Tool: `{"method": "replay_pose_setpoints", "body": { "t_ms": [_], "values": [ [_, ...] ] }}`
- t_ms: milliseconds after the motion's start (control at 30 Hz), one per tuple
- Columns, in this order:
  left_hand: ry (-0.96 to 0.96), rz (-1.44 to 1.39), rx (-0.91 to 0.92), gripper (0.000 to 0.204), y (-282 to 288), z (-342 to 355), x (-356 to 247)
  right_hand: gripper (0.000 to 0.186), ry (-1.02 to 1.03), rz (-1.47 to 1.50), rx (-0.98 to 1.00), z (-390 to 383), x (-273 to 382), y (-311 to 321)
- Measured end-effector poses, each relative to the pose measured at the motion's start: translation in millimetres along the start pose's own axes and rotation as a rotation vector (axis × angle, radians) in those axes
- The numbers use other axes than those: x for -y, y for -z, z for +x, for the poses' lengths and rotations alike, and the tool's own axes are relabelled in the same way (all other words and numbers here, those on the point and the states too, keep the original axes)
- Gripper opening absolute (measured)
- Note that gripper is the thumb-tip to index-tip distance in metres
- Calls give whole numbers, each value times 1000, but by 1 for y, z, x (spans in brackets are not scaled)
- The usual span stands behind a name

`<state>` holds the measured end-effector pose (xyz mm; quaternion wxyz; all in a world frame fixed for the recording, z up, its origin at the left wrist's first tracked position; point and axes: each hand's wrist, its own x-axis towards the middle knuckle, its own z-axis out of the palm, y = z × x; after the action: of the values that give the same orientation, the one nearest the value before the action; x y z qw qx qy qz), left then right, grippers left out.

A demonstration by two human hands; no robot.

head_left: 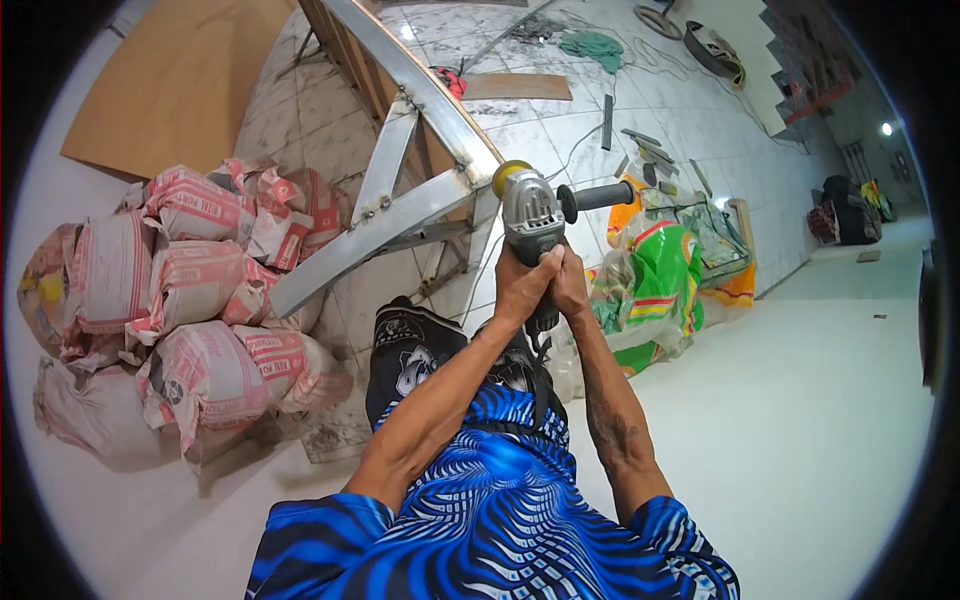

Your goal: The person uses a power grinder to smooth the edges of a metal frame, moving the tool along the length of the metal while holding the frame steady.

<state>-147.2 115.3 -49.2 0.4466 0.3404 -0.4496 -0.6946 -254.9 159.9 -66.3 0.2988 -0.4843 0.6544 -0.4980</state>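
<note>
My left hand (522,288) and my right hand (568,282) are closed together around the black body of an angle grinder (535,215), held out in front of me with its head away from me and its side handle pointing right. The grinder's yellow-rimmed head is beside the corner of a welded steel frame (350,240) of square tubes, with rough weld spots at the joints. I cannot tell whether the disc touches the metal.
Stacked sacks (195,270) are at left below a plywood sheet (170,80). Green and orange bags (660,290) lie at right. Metal offcuts (650,145), cords, a green cloth (590,50) and a plank (515,86) lie on the tiled floor. Dark bags (845,210) stand farther right.
</note>
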Motion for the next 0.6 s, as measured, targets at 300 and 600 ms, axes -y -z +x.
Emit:
{"method": "replay_pose_setpoints", "body": {
  "t_ms": [300, 600],
  "values": [
    [1, 29, -58, 53, -8, -1, 3, 33, 12, 7, 34, 3, -10, 6],
    [-22, 59, -150, 27, -13, -9, -4, 27, 10, -109, 95, 3, 6, 9]
  ]
}}
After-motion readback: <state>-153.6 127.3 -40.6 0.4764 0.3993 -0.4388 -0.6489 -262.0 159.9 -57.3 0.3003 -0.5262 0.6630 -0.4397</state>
